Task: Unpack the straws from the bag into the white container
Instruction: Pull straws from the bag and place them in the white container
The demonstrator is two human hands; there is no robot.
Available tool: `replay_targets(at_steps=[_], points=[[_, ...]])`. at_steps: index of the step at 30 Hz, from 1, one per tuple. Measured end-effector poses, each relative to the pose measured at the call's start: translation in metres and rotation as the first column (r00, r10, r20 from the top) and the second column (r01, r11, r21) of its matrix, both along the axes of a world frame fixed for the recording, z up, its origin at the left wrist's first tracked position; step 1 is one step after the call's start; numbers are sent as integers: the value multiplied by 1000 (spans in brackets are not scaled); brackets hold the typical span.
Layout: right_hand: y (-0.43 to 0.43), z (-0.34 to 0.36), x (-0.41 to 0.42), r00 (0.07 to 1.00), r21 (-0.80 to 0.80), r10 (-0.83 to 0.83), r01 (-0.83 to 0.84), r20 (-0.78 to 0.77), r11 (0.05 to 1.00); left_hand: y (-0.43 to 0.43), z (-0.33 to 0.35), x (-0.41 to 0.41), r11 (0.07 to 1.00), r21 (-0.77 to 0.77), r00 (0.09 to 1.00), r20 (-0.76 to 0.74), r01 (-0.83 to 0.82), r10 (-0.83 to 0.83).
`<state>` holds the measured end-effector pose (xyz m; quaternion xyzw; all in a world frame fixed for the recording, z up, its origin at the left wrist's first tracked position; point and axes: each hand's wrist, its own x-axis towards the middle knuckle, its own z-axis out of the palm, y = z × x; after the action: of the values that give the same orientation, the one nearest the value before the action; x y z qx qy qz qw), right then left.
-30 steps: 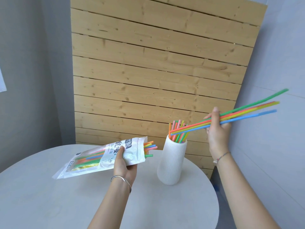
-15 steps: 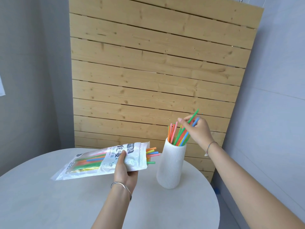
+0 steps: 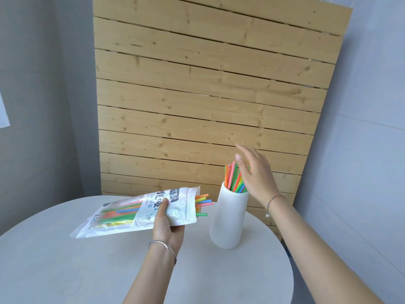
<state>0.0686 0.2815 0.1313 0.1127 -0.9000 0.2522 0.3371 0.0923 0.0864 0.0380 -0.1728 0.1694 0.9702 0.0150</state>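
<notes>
My left hand [image 3: 167,227] grips a clear and white plastic bag [image 3: 140,211] held flat above the table, mouth pointing right. Several coloured straws [image 3: 203,202] stick out of that mouth. Right of it stands a white ribbed container [image 3: 228,220] with several coloured straws [image 3: 233,178] upright inside. My right hand [image 3: 255,174] hovers just above and to the right of those straws, fingers spread, holding nothing. The palm covers some straw tips.
A round light grey table [image 3: 109,270] carries the container; its edge curves away at the right. A wooden slat panel [image 3: 208,95] stands behind the table against grey walls.
My right hand carried a bunch of straws down into the white container, let them go and opened above them. The bag in my left hand stayed about where it was.
</notes>
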Motion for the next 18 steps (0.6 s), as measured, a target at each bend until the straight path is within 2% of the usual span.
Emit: replay_targets(at_steps=[2, 3, 4, 6, 8, 11, 18], points=[[-15, -7, 17, 982, -224, 21, -63, -185, 973, -1, 0, 0, 1000, 0, 1000, -7, -3, 3], [-24, -16, 26, 979, -294, 23, -83, -204, 952, -1, 1, 0, 1000, -3, 1000, -12, -5, 5], [-33, -27, 32, 986, -344, 30, -85, -163, 935, -2, 1, -1, 1000, -10, 1000, -17, -9, 9], [-51, -51, 40, 996, -416, 86, -67, 27, 907, -1, 1, -1, 1000, -25, 1000, -22, -7, 6], [-64, -70, 42, 962, -515, 211, -96, 171, 852, 0, -1, 0, 999, -52, 999, -28, 15, -17], [-72, -84, 41, 923, -688, 350, -153, 156, 710, 3, -2, 1, 994, -94, 997, -44, 56, -60], [-72, -94, 38, 894, -772, 410, -130, 179, 622, 7, -3, 1, 995, -76, 997, -42, 62, -65]])
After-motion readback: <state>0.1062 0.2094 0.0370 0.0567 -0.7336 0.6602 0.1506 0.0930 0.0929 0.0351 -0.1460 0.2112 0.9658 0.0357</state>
